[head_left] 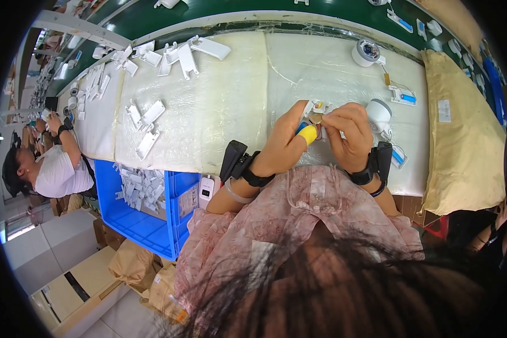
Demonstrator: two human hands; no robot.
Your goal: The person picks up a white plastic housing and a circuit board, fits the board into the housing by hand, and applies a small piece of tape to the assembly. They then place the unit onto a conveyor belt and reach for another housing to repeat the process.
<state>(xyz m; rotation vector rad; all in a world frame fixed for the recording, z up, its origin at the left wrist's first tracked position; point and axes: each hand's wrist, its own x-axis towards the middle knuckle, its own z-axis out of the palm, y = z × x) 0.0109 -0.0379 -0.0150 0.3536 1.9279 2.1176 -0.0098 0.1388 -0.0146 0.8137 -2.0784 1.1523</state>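
My left hand [281, 141] is closed around a small white plastic part [319, 105] with something blue, like a battery, showing beside it. A bright yellow cover [307, 134] sits at the tip of my left thumb. Close against it, the fingertips of my right hand [349, 132] pinch at the same part; my fingers hide most of it. Just right of my right hand stands a round white device [379, 111]. By my right wrist lies a white piece with a blue battery [399, 156]. Both wrists wear black straps.
White plastic covers [188, 56] and brackets [147, 121] lie on the film-covered table [219, 107]. A blue bin [172, 208] of white parts stands at the left. Brown paper [465, 135] covers the right end. A green conveyor [219, 17] runs behind. Another person [56, 163] works far left.
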